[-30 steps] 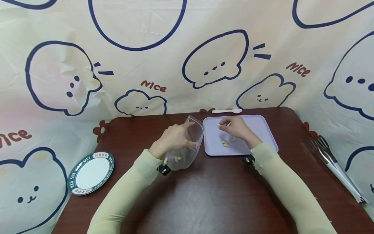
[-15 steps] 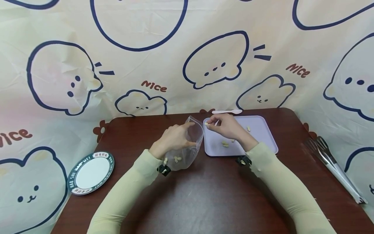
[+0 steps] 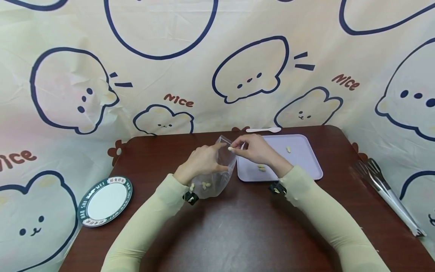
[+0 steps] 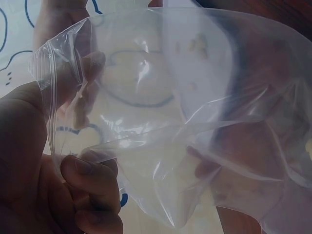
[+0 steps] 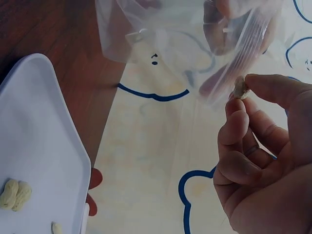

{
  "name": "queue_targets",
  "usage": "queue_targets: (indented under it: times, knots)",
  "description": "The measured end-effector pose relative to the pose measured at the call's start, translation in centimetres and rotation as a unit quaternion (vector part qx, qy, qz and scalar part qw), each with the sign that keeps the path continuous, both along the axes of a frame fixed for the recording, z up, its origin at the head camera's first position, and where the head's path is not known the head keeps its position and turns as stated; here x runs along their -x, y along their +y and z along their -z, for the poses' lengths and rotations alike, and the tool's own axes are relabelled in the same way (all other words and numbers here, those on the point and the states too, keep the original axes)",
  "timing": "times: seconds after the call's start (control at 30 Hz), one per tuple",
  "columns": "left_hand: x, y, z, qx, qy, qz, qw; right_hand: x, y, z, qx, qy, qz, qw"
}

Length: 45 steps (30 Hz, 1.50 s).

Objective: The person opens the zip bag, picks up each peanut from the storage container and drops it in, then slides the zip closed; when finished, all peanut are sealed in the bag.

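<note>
A clear zip-lock bag (image 3: 219,185) is held by my left hand (image 3: 200,160), thumb and fingers spread apart at its mouth. Several peanuts (image 3: 205,185) lie low inside the bag. Between thumb and fingertips, my right hand (image 3: 256,149) pinches one peanut (image 5: 241,87) right at the zip edge of the bag in the right wrist view. A lilac tray (image 3: 307,153) sits partly under the right wrist, with a pair of peanuts (image 3: 261,167) near its front and another peanut (image 3: 288,149) farther back. In the left wrist view, the bag's film (image 4: 146,112) fills most of the picture.
A pale plastic spoon (image 3: 263,130) lies behind the tray at the table's back edge. At the left edge is a green-rimmed plate (image 3: 105,202); metal tongs (image 3: 391,196) lie along the right edge. A printed cloth (image 3: 190,75) hangs behind the brown table (image 3: 238,230).
My right hand has moved left from over the tray to the bag's mouth, carrying the peanut and uncovering another on the tray. The left hand and bag have stayed in place.
</note>
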<state>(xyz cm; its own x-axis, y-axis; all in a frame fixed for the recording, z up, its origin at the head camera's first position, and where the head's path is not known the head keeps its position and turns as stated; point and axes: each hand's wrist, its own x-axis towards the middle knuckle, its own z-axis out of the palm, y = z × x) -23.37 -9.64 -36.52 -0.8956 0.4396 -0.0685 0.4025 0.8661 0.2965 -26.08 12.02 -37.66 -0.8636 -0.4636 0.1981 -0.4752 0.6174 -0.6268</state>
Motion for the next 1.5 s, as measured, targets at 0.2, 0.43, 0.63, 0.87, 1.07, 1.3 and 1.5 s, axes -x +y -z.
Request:
queue_targets:
  times: [0.2, 0.43, 0.63, 0.87, 1.07, 1.3, 1.5]
  knots:
    - [-0.1, 0.0, -0.1, 0.002, 0.004, 0.0, 1.0, -0.1, -0.1, -0.1, -0.002, 0.002, -0.002, 1.0]
    - [0.0, 0.0, -0.3, 0.003, 0.0, -0.004, 1.0, 0.3, 0.8, -0.1, 0.011, -0.004, 0.016, 0.9998]
    - [-0.1, 0.1, -0.5, 0.008, 0.006, -0.01, 0.9999, 1.7, 2.3, 1.0, 0.016, -0.012, 0.053, 0.9984]
    - [-0.5, 0.2, -1.0, 0.01, 0.011, -0.013, 0.9998, 4.2, 5.0, 3.9, 0.001, -0.026, 0.102, 0.9944]
    - [-0.9, 0.3, -1.3, 0.012, 0.018, -0.009, 0.9997, 5.5, 6.7, 6.3, -0.013, -0.057, 0.136, 0.989]
    - [-1.3, 0.3, -1.5, 0.015, 0.024, -0.005, 0.9996, 6.3, 8.0, 8.3, -0.033, -0.097, 0.16, 0.9817]
    - [-1.6, 0.6, -2.0, 0.011, 0.029, -0.003, 0.9995, 6.6, 8.4, 8.8, -0.044, -0.11, 0.166, 0.9789]
